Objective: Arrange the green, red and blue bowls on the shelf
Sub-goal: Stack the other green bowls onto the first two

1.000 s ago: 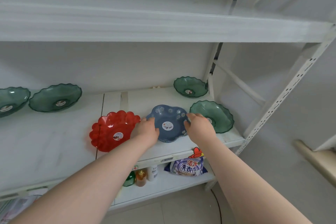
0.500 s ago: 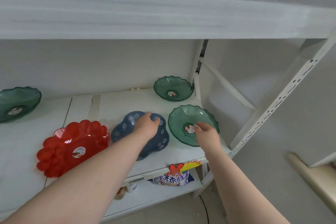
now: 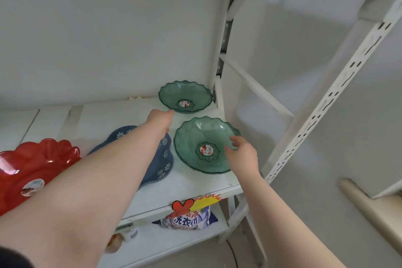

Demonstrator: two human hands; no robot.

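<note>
Two green scalloped bowls stand at the right end of the white shelf (image 3: 191,183): a near green bowl (image 3: 202,137) and a far green bowl (image 3: 186,93) by the back wall. The blue flowered bowl (image 3: 163,159) lies left of the near one, partly under my left forearm. The red bowl (image 3: 37,163) sits at the far left. My left hand (image 3: 161,118) stretches over the blue bowl, fingertips at the far green bowl's front rim, holding nothing. My right hand (image 3: 241,155) hovers over the near green bowl's right side, fingers apart.
A perforated white upright (image 3: 326,102) and a diagonal brace (image 3: 256,87) close off the shelf's right end. Below, a lower shelf holds a detergent bag (image 3: 189,220) and small bottles (image 3: 115,243). A yellow and red sticker (image 3: 195,202) marks the shelf's front edge.
Both hands have left the blue bowl. My left hand reached back toward the far green bowl; my right hand moved onto the near green bowl's right side. The view swung right.
</note>
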